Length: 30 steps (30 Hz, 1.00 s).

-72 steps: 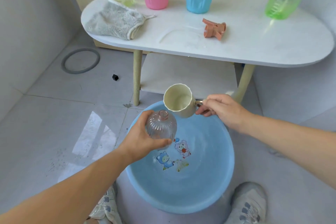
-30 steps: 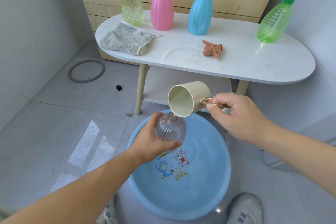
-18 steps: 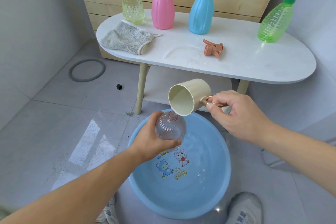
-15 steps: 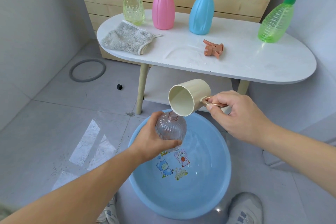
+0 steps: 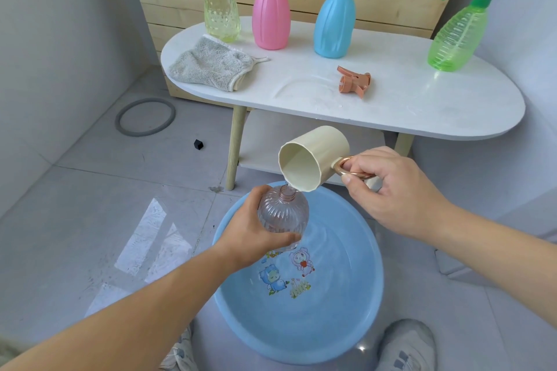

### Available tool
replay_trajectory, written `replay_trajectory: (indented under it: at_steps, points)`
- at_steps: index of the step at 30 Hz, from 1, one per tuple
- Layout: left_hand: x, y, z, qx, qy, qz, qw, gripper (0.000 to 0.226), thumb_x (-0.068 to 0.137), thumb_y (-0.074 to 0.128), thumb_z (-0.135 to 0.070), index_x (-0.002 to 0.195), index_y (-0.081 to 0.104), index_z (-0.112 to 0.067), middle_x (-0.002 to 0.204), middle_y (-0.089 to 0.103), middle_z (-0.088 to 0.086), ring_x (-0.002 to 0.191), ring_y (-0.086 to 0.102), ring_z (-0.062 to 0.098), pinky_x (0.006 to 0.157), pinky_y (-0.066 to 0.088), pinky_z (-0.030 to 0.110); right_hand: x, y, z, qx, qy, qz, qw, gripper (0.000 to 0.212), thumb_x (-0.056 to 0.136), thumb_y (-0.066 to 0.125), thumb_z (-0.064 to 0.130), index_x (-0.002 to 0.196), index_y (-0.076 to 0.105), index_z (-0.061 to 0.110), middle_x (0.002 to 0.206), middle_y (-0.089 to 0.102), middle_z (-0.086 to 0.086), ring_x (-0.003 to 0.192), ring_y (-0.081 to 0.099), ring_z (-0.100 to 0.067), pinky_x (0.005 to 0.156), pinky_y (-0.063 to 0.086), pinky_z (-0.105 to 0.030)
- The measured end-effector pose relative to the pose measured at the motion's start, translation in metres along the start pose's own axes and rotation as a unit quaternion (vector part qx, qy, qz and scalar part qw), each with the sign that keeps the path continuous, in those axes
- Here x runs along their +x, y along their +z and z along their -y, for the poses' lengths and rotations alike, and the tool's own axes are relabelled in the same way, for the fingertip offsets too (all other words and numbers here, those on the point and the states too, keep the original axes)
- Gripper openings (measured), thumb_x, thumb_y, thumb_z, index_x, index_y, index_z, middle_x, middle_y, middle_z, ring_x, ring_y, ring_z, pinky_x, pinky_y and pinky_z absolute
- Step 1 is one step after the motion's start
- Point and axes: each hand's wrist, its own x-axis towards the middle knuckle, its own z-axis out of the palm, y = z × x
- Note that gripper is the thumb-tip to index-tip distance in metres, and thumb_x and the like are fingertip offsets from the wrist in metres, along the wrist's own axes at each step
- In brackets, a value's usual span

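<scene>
Far left on the tiled floor, at about ten o'clock of the frame: a grey ring (image 5: pixel 118 121) lying flat, with a small black cube (image 5: pixel 198 144) at its four o'clock, apart from it. Next, reaching in from seven o'clock, the left hand (image 5: pixel 250 235), fingers and thumb curled round the belly of a clear ribbed bottle (image 5: pixel 283 214), held upright with the open neck at twelve, above the eleven o'clock edge of the blue basin (image 5: pixel 346 310). Inside the basin, shallow water and cartoon stickers near the centre of the bottom. At the bottle's one o'clock, a cream cup (image 5: pixel 316 153), tipped on its side, mouth facing eight o'clock, lower lip right at the bottle's neck; touching or just clear, cannot tell. At the cup's three o'clock, the right hand (image 5: pixel 388 196), coming in from four o'clock, thumb and fingers pinching the cup's copper-coloured ring handle. Behind, from eleven round to two o'clock, a white oval table (image 5: pixel 422 105) carrying, left to right, a grey cloth (image 5: pixel 211 66), a pale yellow spray bottle (image 5: pixel 221 9), a pink spray bottle (image 5: pixel 271 18), a blue spray bottle (image 5: pixel 334 24), a loose orange trigger head (image 5: pixel 352 84) lying on its side, and a green spray bottle (image 5: pixel 458 36) at the far right end. Down at seven o'clock, a left shoe (image 5: pixel 180 354) partly showing beside the forearm; at five o'clock, a right shoe (image 5: pixel 407 346).
</scene>
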Motion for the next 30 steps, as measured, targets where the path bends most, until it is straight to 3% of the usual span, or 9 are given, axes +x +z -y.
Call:
replay_trajectory:
  at_steps: [9,17,30]
  points:
    - [-0.0013,0.0003,-0.0018,0.002,-0.004,0.000,1.000,0.086,0.068,0.095,-0.025,0.129,0.037,-0.043,0.118,0.054,-0.026,0.110,0.054,-0.009,0.073,0.042,-0.003,0.0004,-0.0016,0.0015,-0.018,-0.028,-0.004,0.999,0.027,0.088,0.056,0.030,0.075,0.064,0.008,0.080,0.067,-0.001,0.093,0.054,-0.017,0.085,0.040,-0.024]
    - [-0.0014,0.0011,-0.0023,0.000,-0.001,0.002,1.000,0.085,0.069,0.095,-0.023,0.131,0.040,-0.039,0.118,0.056,-0.024,0.108,0.055,-0.010,0.074,0.043,-0.002,0.0005,-0.0019,0.0037,-0.023,-0.051,-0.005,0.998,0.022,0.089,0.056,0.027,0.073,0.063,0.012,0.080,0.065,0.004,0.092,0.053,-0.016,0.085,0.038,-0.018]
    - [-0.0004,0.0019,0.0005,0.005,0.007,-0.003,1.000,0.081,0.066,0.096,-0.027,0.127,0.043,-0.041,0.119,0.059,-0.023,0.112,0.057,-0.006,0.081,0.043,0.005,0.0006,0.0003,0.0028,-0.040,-0.106,-0.017,0.993,0.017,0.087,0.060,0.020,0.073,0.062,0.010,0.083,0.067,-0.002,0.093,0.054,-0.025,0.087,0.041,-0.030]
